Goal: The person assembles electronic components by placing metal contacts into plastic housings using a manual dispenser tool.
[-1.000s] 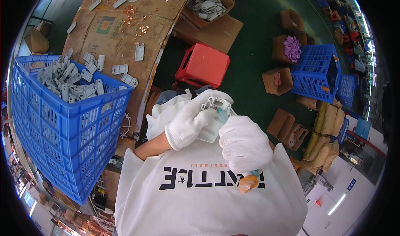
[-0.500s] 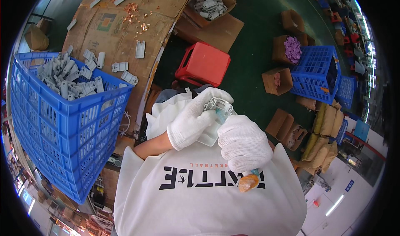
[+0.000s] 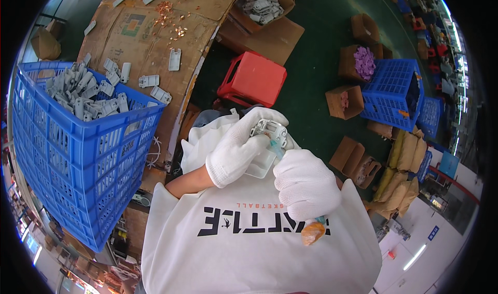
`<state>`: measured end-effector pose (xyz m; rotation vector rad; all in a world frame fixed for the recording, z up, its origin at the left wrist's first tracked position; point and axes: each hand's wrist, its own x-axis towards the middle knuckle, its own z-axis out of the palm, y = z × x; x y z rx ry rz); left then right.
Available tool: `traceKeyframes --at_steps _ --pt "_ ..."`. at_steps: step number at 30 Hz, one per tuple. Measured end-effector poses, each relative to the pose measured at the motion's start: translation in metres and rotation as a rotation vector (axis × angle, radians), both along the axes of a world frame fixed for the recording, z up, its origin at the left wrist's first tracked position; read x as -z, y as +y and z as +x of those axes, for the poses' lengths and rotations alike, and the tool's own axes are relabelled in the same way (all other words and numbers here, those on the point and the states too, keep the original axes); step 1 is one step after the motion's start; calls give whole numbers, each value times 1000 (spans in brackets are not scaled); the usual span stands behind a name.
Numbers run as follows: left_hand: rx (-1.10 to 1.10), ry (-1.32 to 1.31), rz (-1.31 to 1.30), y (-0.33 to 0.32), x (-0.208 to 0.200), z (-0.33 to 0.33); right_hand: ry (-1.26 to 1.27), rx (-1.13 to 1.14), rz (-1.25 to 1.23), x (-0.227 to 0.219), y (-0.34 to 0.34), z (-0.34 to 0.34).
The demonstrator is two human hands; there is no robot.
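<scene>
Head view, left hand: the gloved left hand (image 3: 236, 151) grips a small grey plastic part (image 3: 270, 130) at frame centre.
Right hand: the gloved right hand (image 3: 306, 185) is closed around a screwdriver (image 3: 311, 229) with an orange handle, its tip at the part.
Left of frame: a blue crate (image 3: 78, 154) holds grey pieces.
Upper centre: a red stool (image 3: 254, 79) on the green floor.

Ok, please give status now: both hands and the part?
Left hand grips grey plastic part. Right hand holds screwdriver, tip at the part. Nothing in the way.
</scene>
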<state>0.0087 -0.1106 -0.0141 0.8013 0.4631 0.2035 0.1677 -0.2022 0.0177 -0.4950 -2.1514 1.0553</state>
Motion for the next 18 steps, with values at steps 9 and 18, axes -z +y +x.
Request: traceKeyframes --at_steps 9,18 --pt "2 -41 104 -2 2 -2 -102 46 -114 -8 -4 -3" --pt "-13 100 408 -7 -12 -5 -69 87 -77 -4 5 -8"
